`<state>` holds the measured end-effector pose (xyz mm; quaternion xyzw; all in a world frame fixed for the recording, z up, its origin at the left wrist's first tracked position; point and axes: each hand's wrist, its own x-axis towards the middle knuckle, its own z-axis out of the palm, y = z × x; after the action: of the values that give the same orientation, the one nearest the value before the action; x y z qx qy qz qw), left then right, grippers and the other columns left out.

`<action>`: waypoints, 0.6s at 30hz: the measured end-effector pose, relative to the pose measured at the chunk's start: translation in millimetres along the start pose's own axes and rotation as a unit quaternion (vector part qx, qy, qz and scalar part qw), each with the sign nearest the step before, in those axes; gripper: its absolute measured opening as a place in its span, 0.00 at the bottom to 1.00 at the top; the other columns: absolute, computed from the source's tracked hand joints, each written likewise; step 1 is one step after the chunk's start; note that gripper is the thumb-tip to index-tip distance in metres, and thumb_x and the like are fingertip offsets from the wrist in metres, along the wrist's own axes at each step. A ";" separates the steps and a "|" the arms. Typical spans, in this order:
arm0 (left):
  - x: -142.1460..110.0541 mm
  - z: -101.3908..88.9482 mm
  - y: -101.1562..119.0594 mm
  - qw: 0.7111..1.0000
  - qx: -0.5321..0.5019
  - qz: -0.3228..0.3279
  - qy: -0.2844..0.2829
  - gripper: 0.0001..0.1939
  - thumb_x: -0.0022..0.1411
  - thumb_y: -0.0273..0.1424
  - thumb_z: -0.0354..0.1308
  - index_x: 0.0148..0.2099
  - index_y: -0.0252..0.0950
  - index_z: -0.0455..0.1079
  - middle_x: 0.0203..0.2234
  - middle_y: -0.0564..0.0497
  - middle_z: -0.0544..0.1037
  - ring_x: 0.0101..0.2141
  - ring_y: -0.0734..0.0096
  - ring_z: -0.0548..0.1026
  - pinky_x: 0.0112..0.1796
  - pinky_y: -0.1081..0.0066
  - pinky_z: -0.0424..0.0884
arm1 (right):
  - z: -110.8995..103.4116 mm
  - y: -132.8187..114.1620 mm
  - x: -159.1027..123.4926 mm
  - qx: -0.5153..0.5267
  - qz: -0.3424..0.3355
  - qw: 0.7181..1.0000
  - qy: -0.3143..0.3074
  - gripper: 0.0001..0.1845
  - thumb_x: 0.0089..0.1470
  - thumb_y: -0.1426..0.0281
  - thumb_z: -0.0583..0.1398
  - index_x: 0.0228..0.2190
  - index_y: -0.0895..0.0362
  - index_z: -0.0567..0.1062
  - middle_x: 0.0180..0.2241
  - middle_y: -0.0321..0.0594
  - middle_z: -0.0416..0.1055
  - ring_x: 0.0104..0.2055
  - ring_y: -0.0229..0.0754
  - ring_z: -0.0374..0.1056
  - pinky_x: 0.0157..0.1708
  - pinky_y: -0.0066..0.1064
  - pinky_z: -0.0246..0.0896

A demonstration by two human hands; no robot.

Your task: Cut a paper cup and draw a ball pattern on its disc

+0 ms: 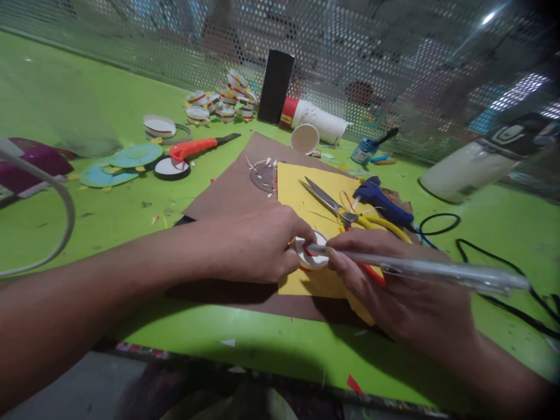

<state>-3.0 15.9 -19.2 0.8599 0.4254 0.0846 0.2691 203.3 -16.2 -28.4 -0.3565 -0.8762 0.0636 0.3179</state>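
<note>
My left hand (266, 242) is closed, pinching a small round white paper cup piece (318, 259) with red on it. In my right hand (394, 280) is a clear-barrelled pen (441, 273), held slantwise with its tip at the inside of the cup piece; the fingers hide part of the barrel. Both hands are over a yellow sheet of paper (291, 192) that lies on a brown board (227, 181). Scissors (326, 201) with yellow and orange handles lie on the sheet, partly behind my right hand. Just beyond them rests a blue glue gun (385, 201).
On the green table (175, 326), an orange utility knife (192, 150) lies left, near pale blue discs (135, 156). Farther back are several decorated cup pieces (225, 99), a black box (275, 84) and stacked paper cups (321, 121). A bottle (464, 163) and black cord (494, 251) are right.
</note>
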 end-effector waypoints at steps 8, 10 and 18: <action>-1.2 -5.5 5.0 1.000 -0.002 -0.015 -0.013 0.16 0.58 0.31 0.54 0.45 0.47 0.79 0.18 0.54 0.73 0.19 0.71 0.67 0.21 0.74 0.58 | -1.8 1.5 -3.9 -0.023 0.003 1.000 -0.008 0.04 0.58 0.72 0.61 0.36 0.54 0.77 0.32 0.38 0.79 0.29 0.40 0.75 0.29 0.29 0.70; -0.9 -5.8 5.4 1.000 0.001 -0.014 -0.013 0.16 0.58 0.30 0.55 0.45 0.46 0.79 0.18 0.54 0.72 0.19 0.71 0.67 0.20 0.73 0.57 | -3.1 3.0 -4.9 -0.030 0.011 0.999 -0.007 0.04 0.59 0.70 0.61 0.36 0.50 0.77 0.31 0.38 0.79 0.28 0.41 0.75 0.26 0.29 0.70; 0.0 -0.9 2.2 1.000 -0.005 0.007 0.003 0.14 0.58 0.29 0.54 0.43 0.44 0.79 0.19 0.53 0.73 0.19 0.72 0.66 0.21 0.74 0.58 | -3.6 7.1 -11.4 -0.029 0.023 0.999 -0.014 0.07 0.59 0.68 0.62 0.41 0.48 0.78 0.34 0.38 0.80 0.32 0.44 0.76 0.29 0.33 0.72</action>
<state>-1.9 15.2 -17.3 0.8613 0.4197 0.0914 0.2713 215.8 -18.9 -33.8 -0.3843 -0.8737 0.0506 0.2940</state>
